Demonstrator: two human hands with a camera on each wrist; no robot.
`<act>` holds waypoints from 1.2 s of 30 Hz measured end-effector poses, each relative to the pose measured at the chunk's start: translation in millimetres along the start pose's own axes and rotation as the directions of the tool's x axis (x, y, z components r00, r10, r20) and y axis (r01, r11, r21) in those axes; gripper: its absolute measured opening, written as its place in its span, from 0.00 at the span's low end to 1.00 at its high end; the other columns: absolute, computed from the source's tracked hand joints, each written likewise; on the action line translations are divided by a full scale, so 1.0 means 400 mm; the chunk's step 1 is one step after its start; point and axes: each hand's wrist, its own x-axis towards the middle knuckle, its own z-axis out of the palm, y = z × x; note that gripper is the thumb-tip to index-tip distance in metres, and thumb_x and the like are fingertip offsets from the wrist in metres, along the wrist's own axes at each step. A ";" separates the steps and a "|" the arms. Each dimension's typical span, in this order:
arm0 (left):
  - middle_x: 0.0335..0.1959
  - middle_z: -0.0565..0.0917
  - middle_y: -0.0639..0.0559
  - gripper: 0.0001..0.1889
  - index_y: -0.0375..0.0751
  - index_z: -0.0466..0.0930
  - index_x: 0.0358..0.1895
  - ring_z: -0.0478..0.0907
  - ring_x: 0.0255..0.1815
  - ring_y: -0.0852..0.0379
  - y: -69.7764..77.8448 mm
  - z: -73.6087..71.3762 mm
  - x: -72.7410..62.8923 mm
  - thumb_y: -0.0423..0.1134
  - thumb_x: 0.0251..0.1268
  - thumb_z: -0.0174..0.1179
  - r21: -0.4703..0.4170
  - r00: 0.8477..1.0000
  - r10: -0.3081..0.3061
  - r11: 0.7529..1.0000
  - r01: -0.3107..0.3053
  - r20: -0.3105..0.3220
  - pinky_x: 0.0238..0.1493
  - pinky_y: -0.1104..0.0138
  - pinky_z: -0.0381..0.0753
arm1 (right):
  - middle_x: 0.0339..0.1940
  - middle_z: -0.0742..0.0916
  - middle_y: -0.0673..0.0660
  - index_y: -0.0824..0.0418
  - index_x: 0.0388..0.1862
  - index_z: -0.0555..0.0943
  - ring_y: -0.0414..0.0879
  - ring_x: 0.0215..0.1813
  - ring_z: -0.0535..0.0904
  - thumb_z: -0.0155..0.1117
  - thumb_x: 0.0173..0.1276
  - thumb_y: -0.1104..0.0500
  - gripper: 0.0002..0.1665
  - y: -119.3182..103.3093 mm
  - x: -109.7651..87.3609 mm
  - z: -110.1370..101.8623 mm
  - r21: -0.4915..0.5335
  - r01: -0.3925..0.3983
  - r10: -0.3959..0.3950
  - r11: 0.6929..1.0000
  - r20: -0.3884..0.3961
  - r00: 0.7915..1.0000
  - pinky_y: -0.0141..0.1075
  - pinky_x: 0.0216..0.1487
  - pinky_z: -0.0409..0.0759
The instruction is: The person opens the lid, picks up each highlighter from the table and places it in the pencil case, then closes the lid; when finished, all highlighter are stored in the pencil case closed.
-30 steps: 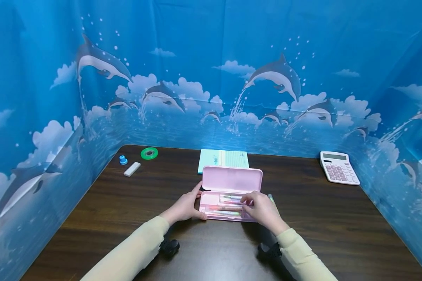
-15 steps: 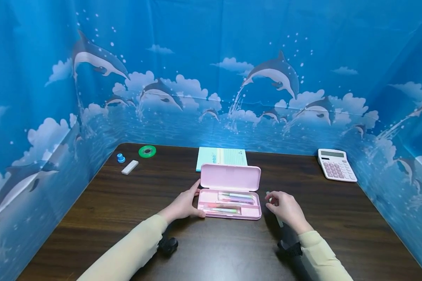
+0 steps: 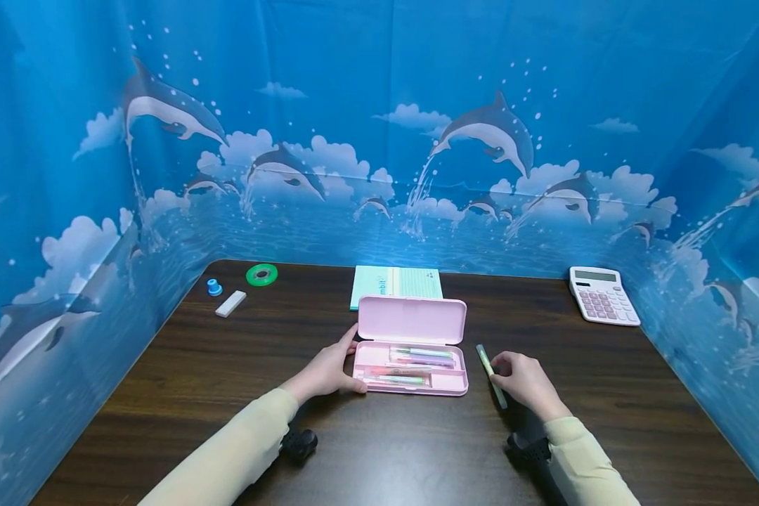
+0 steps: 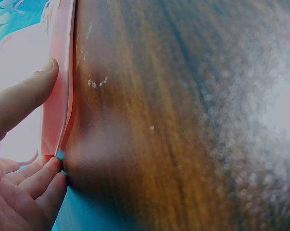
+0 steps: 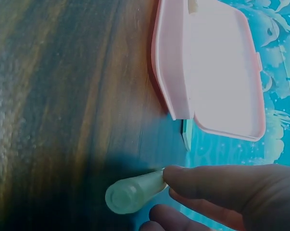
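Observation:
An open pink pencil case [image 3: 450, 381] stands in the middle of the table, its lid tilted back. Several pastel-coloured pens [image 3: 411, 358] lie inside. My left hand [image 3: 325, 372] grips the case's left end; the left wrist view has the thumb on the front wall and fingers round the end. To the right of the case, my right hand [image 3: 526, 383] pinches a pale green pen [image 3: 488, 367] between thumb and fingers. Close up in the right wrist view, the rounded end of the pen [image 5: 128, 195] points away from the thumb. Whether it touches the table cannot be told.
Behind the case lies a mint-green notebook [image 3: 395, 282]. A white calculator [image 3: 604, 296] sits at the back right. At the back left are a green tape roll [image 3: 262, 275], a white eraser-like block [image 3: 230, 303] and a small blue object [image 3: 213, 287]. A dolphin-print curtain [image 3: 379, 126] borders the table.
My right hand has moved from over the case's inside rightward to the green pen, then slightly down along it. The left hand has stayed on the case.

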 end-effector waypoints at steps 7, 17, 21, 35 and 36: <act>0.65 0.71 0.40 0.60 0.41 0.44 0.75 0.67 0.67 0.45 -0.001 0.002 -0.003 0.45 0.41 0.77 -0.002 1.000 0.000 1.000 0.000 0.007 0.68 0.47 0.60 | 0.24 0.82 0.54 0.66 0.35 0.82 0.45 0.27 0.74 0.68 0.55 0.64 0.09 0.002 0.000 0.005 -0.001 -0.019 0.019 1.000 0.018 1.000 0.38 0.28 0.74; 0.65 0.70 0.40 0.60 0.41 0.43 0.76 0.66 0.67 0.45 -0.004 -0.003 -0.002 0.46 0.42 0.77 -0.012 1.000 -0.002 1.000 0.002 0.004 0.68 0.47 0.60 | 0.24 0.84 0.54 0.68 0.32 0.83 0.45 0.26 0.75 0.66 0.55 0.66 0.06 -0.006 0.007 0.001 -0.005 -0.037 0.038 0.999 0.015 0.999 0.40 0.30 0.77; 0.66 0.70 0.40 0.60 0.42 0.42 0.76 0.66 0.68 0.45 -0.004 -0.004 0.001 0.47 0.42 0.77 -0.014 1.000 0.001 1.000 -0.001 0.006 0.68 0.47 0.59 | 0.24 0.83 0.54 0.67 0.31 0.83 0.46 0.26 0.75 0.66 0.54 0.66 0.06 -0.002 0.007 -0.003 0.008 -0.041 0.041 0.999 0.001 0.999 0.39 0.29 0.75; 0.66 0.70 0.41 0.60 0.43 0.41 0.76 0.66 0.68 0.46 -0.002 -0.003 0.006 0.46 0.43 0.76 0.004 1.000 -0.001 1.000 0.001 0.015 0.69 0.48 0.60 | 0.28 0.82 0.53 0.61 0.36 0.83 0.47 0.29 0.74 0.67 0.55 0.64 0.08 -0.042 0.006 -0.017 0.008 -0.044 0.044 0.999 -0.064 0.997 0.40 0.29 0.74; 0.66 0.70 0.41 0.60 0.43 0.42 0.76 0.66 0.68 0.46 -0.002 -0.002 0.005 0.46 0.43 0.76 0.005 1.000 0.002 1.000 -0.002 0.015 0.68 0.47 0.60 | 0.28 0.82 0.54 0.61 0.37 0.83 0.47 0.30 0.74 0.67 0.55 0.64 0.09 -0.049 0.006 -0.016 0.010 -0.037 0.037 0.999 -0.067 0.997 0.40 0.30 0.75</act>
